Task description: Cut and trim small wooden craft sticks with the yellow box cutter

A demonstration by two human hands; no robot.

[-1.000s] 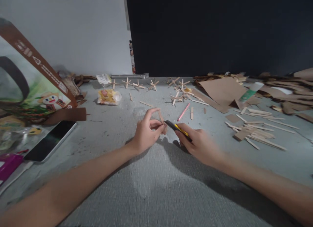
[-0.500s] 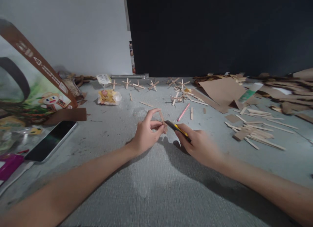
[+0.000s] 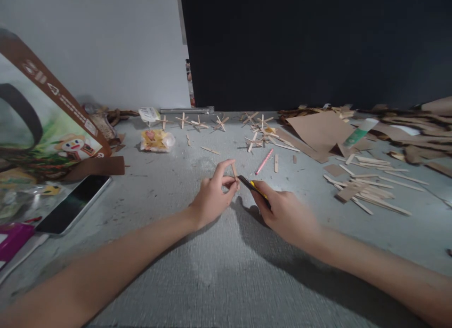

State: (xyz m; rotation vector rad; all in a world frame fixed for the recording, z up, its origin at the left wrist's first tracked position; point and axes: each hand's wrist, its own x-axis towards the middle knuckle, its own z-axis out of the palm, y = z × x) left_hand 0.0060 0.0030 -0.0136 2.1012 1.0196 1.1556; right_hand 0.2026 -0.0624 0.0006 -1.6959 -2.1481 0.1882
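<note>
My left hand (image 3: 214,196) pinches a short piece of wooden craft stick (image 3: 234,170), its index finger at the upper end and the thumb lower down. In my right hand (image 3: 282,208) is a black and yellow utility knife (image 3: 257,188), gripped along its handle. The knife's tip meets or nearly meets the lower end of the stick, by the left fingertips; exact contact is too small to make out. Beyond the hands lie a pink patterned pen-like stick (image 3: 264,162) and a flat craft stick piece (image 3: 276,163).
Several crossed-stick shapes (image 3: 221,124) line the back. Loose craft sticks (image 3: 379,196), brown cardboard (image 3: 314,135) and a green-and-white tube (image 3: 360,132) lie right. To the left are a phone (image 3: 74,204), a printed bag (image 3: 52,116) and a yellow packet (image 3: 156,140).
The stick piece in my left hand has shifted slightly right and stands a little more upright. My right hand and the knife have moved only slightly, staying close to it.
</note>
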